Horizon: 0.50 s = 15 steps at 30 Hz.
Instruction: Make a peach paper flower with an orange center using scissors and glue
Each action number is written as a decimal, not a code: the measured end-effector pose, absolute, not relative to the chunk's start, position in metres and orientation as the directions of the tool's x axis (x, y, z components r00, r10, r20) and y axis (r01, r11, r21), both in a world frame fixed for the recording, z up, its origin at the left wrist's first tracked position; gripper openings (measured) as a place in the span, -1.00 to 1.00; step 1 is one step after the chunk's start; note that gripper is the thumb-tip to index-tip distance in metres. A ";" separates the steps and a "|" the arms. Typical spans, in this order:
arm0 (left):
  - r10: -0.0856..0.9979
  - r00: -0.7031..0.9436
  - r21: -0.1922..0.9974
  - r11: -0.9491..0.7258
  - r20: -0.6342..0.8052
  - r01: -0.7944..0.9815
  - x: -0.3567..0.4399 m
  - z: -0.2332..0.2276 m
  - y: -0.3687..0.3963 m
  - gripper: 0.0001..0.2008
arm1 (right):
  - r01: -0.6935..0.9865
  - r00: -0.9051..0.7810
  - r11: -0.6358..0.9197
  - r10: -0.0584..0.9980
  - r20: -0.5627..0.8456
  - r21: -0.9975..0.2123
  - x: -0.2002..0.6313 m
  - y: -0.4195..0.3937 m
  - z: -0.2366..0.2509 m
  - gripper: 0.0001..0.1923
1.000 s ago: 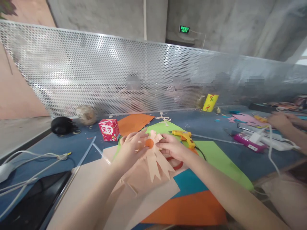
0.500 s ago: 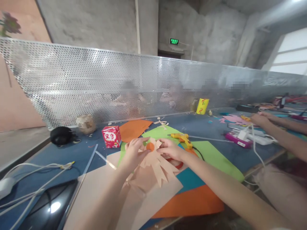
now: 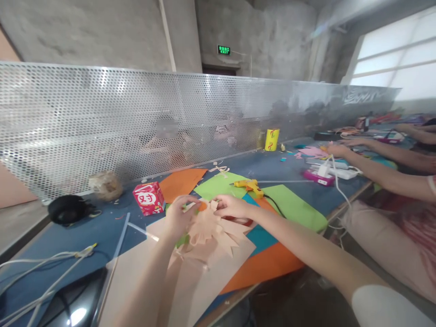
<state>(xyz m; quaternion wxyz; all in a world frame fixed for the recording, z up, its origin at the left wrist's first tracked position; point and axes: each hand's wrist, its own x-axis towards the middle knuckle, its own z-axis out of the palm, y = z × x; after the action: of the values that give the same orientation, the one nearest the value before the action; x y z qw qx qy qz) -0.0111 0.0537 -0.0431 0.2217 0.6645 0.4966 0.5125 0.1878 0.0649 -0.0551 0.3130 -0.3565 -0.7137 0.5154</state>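
Note:
A peach paper rosette [image 3: 207,225] with notched strips and a small orange circle [image 3: 202,206] is held up over a large peach sheet [image 3: 190,295]. My left hand [image 3: 179,215] pinches its left side, close to the orange circle. On the other side, my right hand [image 3: 233,207] has its fingers closed on the rosette's upper right edge. Red scissor handles [image 3: 243,221] show partly under my right hand. Just beyond it lies a yellow hot glue gun [image 3: 250,185] on green paper [image 3: 289,204].
Around the work are a red box [image 3: 149,198], orange paper [image 3: 182,183], a yellow roll [image 3: 271,140], a black round object [image 3: 67,209], a dark tablet-like slab [image 3: 73,299] and white cables [image 3: 51,256]. A purple-and-white power strip [image 3: 320,176] lies near a co-worker's arm [image 3: 364,165]. A perforated metal screen [image 3: 136,113] borders the table.
The view has swung to the right. The rosette has tilted and turned in my hands, and my left fingers now cover more of the orange circle.

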 end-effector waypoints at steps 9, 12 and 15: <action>0.931 -0.267 0.965 -0.263 0.251 -0.008 -0.019 -0.039 0.056 -0.59 | 0.439 -0.549 0.488 0.810 0.204 -0.754 0.193 0.057 -0.042 -0.71; 0.933 -0.302 0.964 -0.241 0.197 -0.116 -0.020 -0.038 0.056 -0.60 | 0.615 -0.489 0.523 0.840 0.235 -0.589 0.203 0.055 -0.035 -0.70; 0.930 -0.334 0.957 -0.225 0.154 -0.184 -0.021 -0.039 0.057 -0.67 | 0.730 -0.514 0.541 0.837 0.188 -0.417 0.212 0.053 -0.033 -0.67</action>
<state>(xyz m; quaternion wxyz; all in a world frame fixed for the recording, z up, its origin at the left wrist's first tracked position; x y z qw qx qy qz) -0.0213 0.0572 -0.0387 0.4145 0.4014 0.4645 0.6718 0.2116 0.0534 -0.0330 0.1859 -0.4567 -0.8579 0.1440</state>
